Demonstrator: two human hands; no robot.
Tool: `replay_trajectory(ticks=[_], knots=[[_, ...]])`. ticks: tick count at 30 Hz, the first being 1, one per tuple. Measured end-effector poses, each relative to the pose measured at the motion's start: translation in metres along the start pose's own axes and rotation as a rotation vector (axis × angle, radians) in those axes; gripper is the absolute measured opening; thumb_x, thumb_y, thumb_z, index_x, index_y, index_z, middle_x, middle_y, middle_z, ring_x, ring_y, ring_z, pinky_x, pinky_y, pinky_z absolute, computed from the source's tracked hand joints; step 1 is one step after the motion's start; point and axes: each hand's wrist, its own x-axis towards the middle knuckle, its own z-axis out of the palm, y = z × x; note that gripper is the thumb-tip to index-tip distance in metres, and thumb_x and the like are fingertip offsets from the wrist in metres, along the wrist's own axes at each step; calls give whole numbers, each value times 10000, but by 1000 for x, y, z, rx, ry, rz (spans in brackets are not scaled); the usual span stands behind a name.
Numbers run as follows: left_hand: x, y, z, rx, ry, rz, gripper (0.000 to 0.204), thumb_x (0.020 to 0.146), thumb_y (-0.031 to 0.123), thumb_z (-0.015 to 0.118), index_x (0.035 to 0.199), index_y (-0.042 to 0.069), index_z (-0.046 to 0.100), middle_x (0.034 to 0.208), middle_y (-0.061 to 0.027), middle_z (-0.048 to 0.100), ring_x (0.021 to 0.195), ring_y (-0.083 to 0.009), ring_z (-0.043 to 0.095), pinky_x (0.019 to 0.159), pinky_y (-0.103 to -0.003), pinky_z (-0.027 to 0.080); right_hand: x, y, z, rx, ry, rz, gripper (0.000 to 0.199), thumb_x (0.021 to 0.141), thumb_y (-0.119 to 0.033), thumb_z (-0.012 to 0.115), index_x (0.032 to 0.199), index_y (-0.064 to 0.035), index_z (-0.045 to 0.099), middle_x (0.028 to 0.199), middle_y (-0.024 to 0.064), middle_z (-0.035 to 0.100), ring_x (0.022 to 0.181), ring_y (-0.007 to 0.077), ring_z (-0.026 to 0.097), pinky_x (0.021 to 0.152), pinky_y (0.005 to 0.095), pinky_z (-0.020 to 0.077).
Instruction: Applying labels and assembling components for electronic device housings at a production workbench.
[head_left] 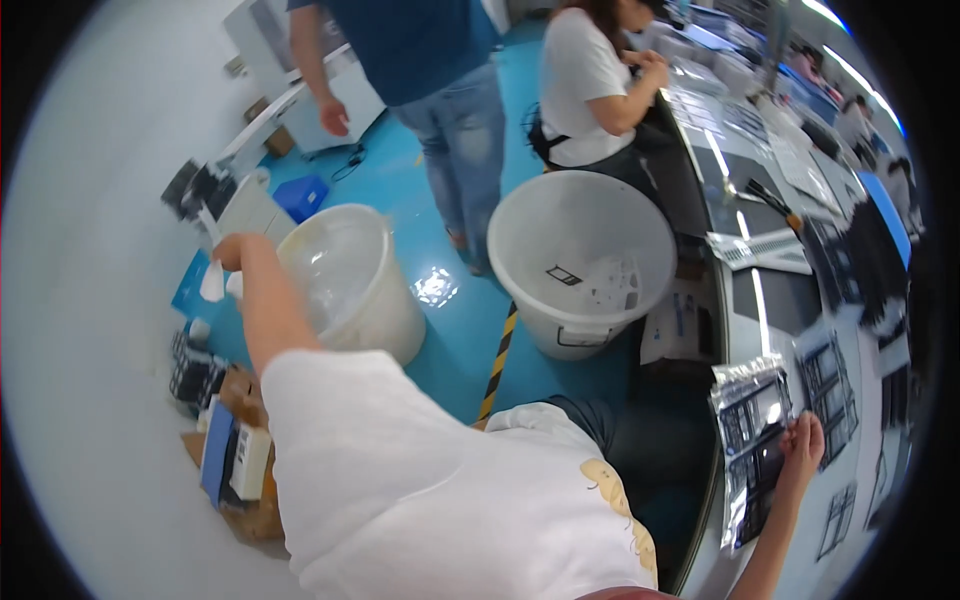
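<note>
My left arm reaches out to the far left. The fingers of my left hand are closed on a thin white strip that hangs below them, beside a white bin. My right hand is over the workbench at the right, its fingers bent together at the edge of a shiny clear-and-silver sleeve with dark rectangular panels in it. What those fingertips hold, if anything, is too small to make out. Just beyond them lie black frame-like parts.
A second large white bin with a few small dark pieces inside stands ahead, beside the bench. One person stands beyond the bins; another person sits at the bench. Cardboard and boxes lie at the left wall.
</note>
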Motion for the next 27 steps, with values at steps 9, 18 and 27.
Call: replay_trajectory(ticks=[9, 18, 27], knots=[[-481, -146, -248, 8, -2312, -1136, 337, 1048, 317, 508, 1011, 33, 686, 852, -28, 664, 673, -128, 608, 625, -289, 521, -18, -27, 26, 107, 0, 86, 223, 1017, -264, 622, 989, -42, 614, 777, 4, 570, 617, 75, 543, 527, 218, 430], [-681, -108, -438, -189, -3892, 98, 315, 998, 164, 508, 1228, 2, 649, 1136, -103, 655, 1063, -186, 588, 954, -331, 441, -17, -31, 11, 466, 127, 142, 156, 1027, -244, 624, 1003, -91, 609, 809, -40, 610, 566, -2, 496, 473, 147, 369], [-730, -154, -461, -690, -3666, 582, 253, 885, 102, 695, 1126, 27, 702, 1080, -122, 694, 1013, -318, 624, 860, -389, 525, -23, -38, 10, 466, 62, 218, 157, 1028, -210, 622, 998, -57, 615, 756, -7, 613, 482, 21, 472, 428, 161, 367]])
